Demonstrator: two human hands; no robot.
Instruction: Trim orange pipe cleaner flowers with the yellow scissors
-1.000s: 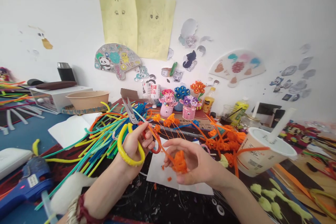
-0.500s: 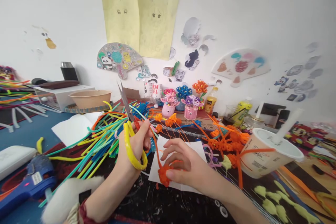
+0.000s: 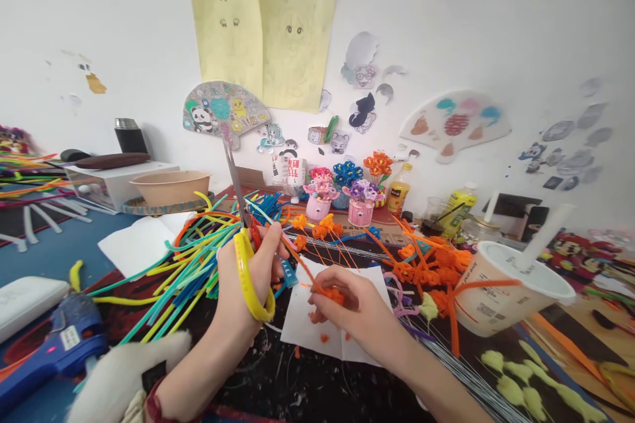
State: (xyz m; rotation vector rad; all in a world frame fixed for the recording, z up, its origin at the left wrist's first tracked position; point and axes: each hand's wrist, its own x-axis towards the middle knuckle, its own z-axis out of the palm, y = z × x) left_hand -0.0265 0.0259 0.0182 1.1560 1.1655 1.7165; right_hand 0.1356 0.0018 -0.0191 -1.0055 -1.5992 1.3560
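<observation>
My left hand (image 3: 229, 294) is closed on a pair of scissors (image 3: 234, 175), blades pointing up and the yellow loop hanging over the wrist side. An orange pipe cleaner stem (image 3: 303, 266) runs from my left fingertips down to my right hand (image 3: 360, 304). There the right fingers are curled round an orange pipe cleaner flower (image 3: 336, 295), which they partly hide. Beneath them lies a white sheet of paper (image 3: 297, 327) with small orange bits on it. How far the stem reaches inside my left fingers is hidden.
Colourful pipe cleaners (image 3: 183, 277) spread at left, near a blue glue gun (image 3: 74, 337). Orange pipe cleaner flowers (image 3: 431, 261) pile up at right beside a paper cup (image 3: 491, 297) and thin wires (image 3: 446, 367). Small potted flowers (image 3: 361, 211) and bottles (image 3: 398, 190) stand behind.
My right hand has lifted slightly and turned the orange flower up into its fingers. The stem now slants more sideways, and orange bits on the paper have come into view. The scissors tilt more upright.
</observation>
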